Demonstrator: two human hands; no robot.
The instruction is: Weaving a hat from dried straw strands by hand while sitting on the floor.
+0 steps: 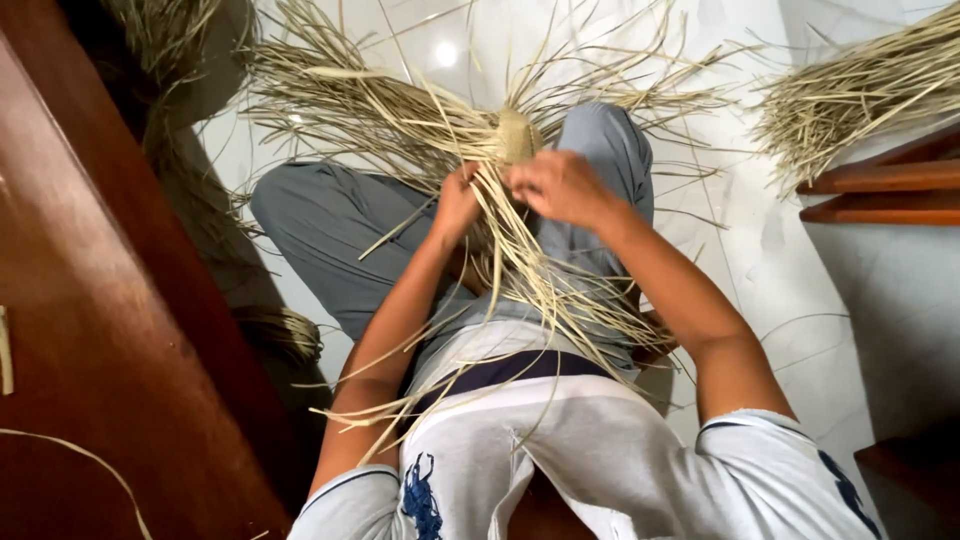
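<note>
Both hands meet over the person's lap, just below a small woven knot [516,135]. The left hand [457,203] pinches pale straw strands [540,290] and the right hand [557,185] curls closed around them. A loose straw pile [860,90] lies on the floor [780,260].

Loose straw bundle [860,90] top rt – wood furniture [90,330] lt – glossy white floor [790,270].

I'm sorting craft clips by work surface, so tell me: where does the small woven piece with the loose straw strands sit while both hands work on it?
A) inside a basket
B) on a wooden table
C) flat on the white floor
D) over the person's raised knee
D: the woven piece rests on the grey-trousered knee, with the left hand and right hand gripping strands just below it.
</note>
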